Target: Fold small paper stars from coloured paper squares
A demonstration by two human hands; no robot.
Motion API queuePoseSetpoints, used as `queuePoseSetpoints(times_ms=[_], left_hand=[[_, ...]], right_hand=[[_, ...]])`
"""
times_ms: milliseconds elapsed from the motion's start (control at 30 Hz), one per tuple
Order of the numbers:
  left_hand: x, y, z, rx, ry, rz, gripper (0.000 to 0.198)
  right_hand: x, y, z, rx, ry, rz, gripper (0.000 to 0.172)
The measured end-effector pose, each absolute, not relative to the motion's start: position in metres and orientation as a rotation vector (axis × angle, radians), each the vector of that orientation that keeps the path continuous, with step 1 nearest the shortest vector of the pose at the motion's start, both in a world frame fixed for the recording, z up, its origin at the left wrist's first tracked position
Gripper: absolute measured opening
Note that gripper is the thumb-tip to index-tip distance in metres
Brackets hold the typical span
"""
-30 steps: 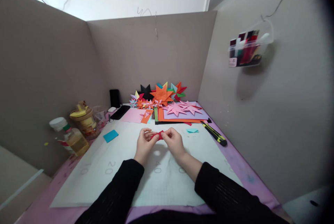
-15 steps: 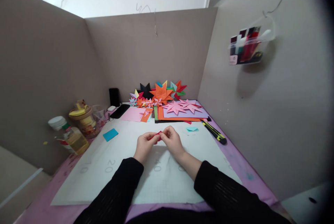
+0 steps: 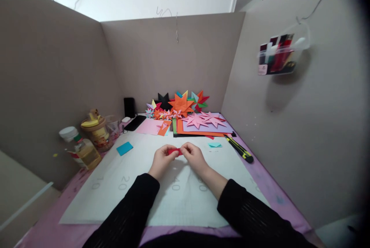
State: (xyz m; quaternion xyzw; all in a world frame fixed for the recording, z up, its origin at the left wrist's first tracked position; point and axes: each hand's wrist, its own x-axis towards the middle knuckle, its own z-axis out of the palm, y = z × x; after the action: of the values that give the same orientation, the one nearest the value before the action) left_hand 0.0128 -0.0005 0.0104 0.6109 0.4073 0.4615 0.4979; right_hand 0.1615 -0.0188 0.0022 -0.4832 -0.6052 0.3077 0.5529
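Gridded white mat (image 3: 115,201) under your forearms, faint numerals 20 and 40 legible on it. Your left hand (image 3: 162,160) and right hand (image 3: 195,157) meet over its middle. The fingertips of each are pinched tight on one end of a red paper strip (image 3: 175,151), small, folded narrow, lying level between them.

Red paper (image 3: 174,151) now flatter, horizontal

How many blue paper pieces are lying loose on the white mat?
2. One blue square on the left near the bottle; one teal scrap on the right near the knife. Sleeves may hide more.
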Motion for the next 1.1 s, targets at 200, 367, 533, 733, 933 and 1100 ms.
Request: queuePoseSetpoints(times_ms=[200,367,533,733,933,1100], left_hand=[[0.012,0.006,0.005,1.223,0.976,1.242,0.033],[0.011,0.007,0.005,1.136,0.924,1.314,0.031],[0.012,0.007,0.006,1.167,0.935,1.328,0.029],[0.01,0.006,0.009,1.227,0.954,1.289,0.03],[0.006,0.006,0.01,1.335,0.958,1.1,0.028],[0.006,0.006,0.01,1.332,1.011,1.137,0.026]], right_hand=[[0.158,-0.022,0.006,-1.132,-1.337,0.751,0.018],[0.158,-0.023,0.007,-1.172,-1.362,0.723,0.016],[0.158,-0.024,0.009,-1.177,-1.334,0.711,0.016],[0.162,-0.025,0.009,-1.177,-1.448,0.515,0.016],[0.17,-0.024,0.009,-1.13,-1.589,0.343,0.016],[0.169,-0.024,0.009,-1.142,-1.57,0.367,0.016]])
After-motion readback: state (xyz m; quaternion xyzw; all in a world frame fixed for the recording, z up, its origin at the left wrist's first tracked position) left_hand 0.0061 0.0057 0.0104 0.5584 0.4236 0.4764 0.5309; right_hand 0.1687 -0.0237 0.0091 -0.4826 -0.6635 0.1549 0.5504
